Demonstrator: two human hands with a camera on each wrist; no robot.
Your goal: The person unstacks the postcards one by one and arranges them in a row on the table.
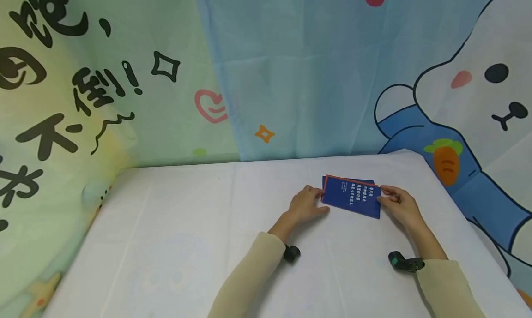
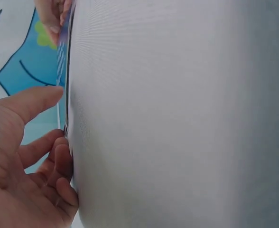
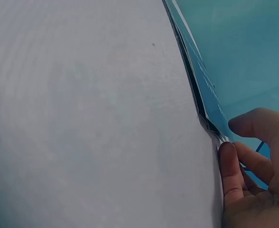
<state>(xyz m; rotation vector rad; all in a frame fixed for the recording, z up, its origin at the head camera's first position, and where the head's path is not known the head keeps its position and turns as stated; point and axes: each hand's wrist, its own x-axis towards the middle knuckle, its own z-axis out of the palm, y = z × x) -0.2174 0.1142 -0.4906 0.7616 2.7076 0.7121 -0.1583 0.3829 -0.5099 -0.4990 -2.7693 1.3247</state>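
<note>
A dark blue card with lines of white characters lies toward the far right of the white table. A second blue card shows behind its top edge, and a thin orange-red border runs between the two. My left hand touches the card's left side, thumb spread from the fingers near the lower corner. In the left wrist view its index fingertip meets the card's edge. At the opposite end my right hand pinches the right edge between thumb and fingers. The right wrist view shows the thumb over that edge.
The white-covered table reaches back to a cloth backdrop printed with characters and a cartoon animal. A dark wrist camera sits on the left wrist, another camera on the right. Both forearms wear beige sleeves.
</note>
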